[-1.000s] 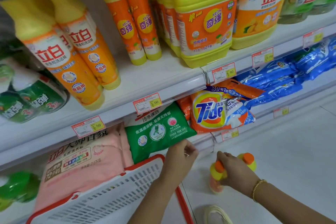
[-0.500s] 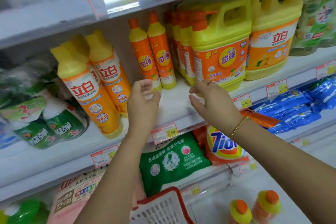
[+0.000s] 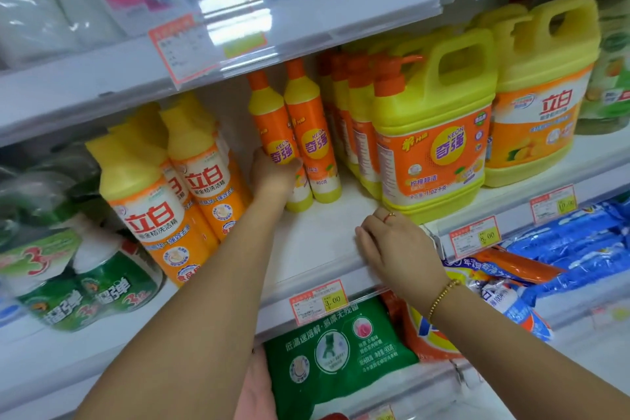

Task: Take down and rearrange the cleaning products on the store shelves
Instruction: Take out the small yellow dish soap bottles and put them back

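Left hand (image 3: 272,177) now grips bottle (image 3: 271,119) beside jugs (image 3: 433,146).

White metal middle shelf (image 3: 324,242) ran left to right, bare patch at centre, clear plastic tag rail on its front edge. White upper shelf (image 3: 85,78) above, its angled clear rail catching bright overhead glare. Pale grey back panel (image 3: 231,102) behind, shaded. Red-bordered paper price tags with yellow squares: blurred upper tag (image 3: 180,47), 3.00 tag (image 3: 318,300), 8.00 tag (image 3: 474,237), far-right tag (image 3: 552,203) hard to read. White lower shelf (image 3: 51,368) at bottom left. Light was even, white.
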A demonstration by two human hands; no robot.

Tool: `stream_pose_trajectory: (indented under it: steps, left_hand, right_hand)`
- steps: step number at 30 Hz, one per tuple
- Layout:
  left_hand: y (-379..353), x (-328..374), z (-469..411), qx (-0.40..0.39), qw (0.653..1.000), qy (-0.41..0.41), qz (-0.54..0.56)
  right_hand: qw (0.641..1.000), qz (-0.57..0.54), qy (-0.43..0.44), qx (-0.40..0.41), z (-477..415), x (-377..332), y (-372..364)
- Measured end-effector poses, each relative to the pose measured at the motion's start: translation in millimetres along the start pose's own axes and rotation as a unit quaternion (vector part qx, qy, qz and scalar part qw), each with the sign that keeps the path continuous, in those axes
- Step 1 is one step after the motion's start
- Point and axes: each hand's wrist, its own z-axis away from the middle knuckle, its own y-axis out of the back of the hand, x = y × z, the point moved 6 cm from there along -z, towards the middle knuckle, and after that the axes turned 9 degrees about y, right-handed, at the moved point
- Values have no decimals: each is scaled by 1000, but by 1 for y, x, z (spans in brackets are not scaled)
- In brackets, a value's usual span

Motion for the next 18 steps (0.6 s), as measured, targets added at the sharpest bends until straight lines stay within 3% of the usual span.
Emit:
stream_pose_trajectory:
  steps: [6, 9, 12, 18]
  left_hand:
    - [21, -6, 44, 83, 995, -53, 20]
    - [32, -12, 92, 56, 989, -124, 54]
    - [45, -20, 135, 25, 982, -169, 80]
    - [85, -20, 200, 8, 982, -140, 125]
  right_hand:
    - [994, -67, -34, -76, -3, 0, 6]
    - [983, -148, -60, -94, 8, -4, 21]
    - [982, -160, -55, -89, 17, -17, 44]
    - [978, -168, -28, -124, 20, -51, 87]
